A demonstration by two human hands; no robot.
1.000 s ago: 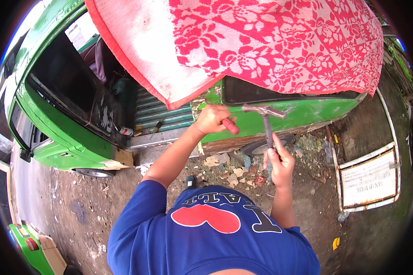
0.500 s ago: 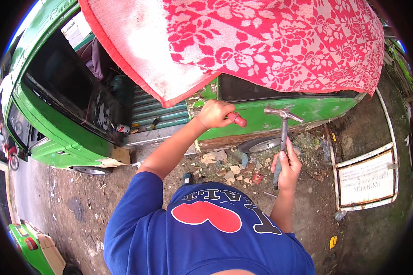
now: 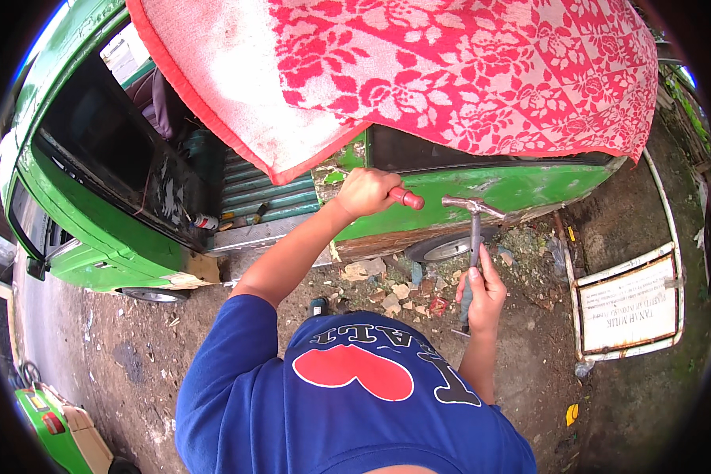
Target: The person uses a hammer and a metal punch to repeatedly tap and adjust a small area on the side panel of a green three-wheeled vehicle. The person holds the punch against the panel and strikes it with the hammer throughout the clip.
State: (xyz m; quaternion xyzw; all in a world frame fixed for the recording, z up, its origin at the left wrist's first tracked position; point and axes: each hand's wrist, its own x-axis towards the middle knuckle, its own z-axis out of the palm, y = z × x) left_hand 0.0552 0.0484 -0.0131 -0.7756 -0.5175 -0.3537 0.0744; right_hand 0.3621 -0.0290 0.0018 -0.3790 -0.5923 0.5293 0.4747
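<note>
My left hand is closed round a tool with a thick red handle, whose butt points right. A thin shaft seems to stick out left of the fist, against the peeling edge of the green van's side panel; its tip is too small to make out. In my right hand is a hammer, held upright by its grey handle. The hammer's metal head lies just right of the red butt, with a small gap between them.
A red and white floral towel drapes over the van's top. Left of it is the doorway with a ribbed floor and small tools. Stones and rubble lie below the panel. A framed white sign rests at right; another green vehicle stands lower left.
The hammer in my right hand has moved left and slightly down, its head closer to the red butt. My left hand keeps its grip with little movement.
</note>
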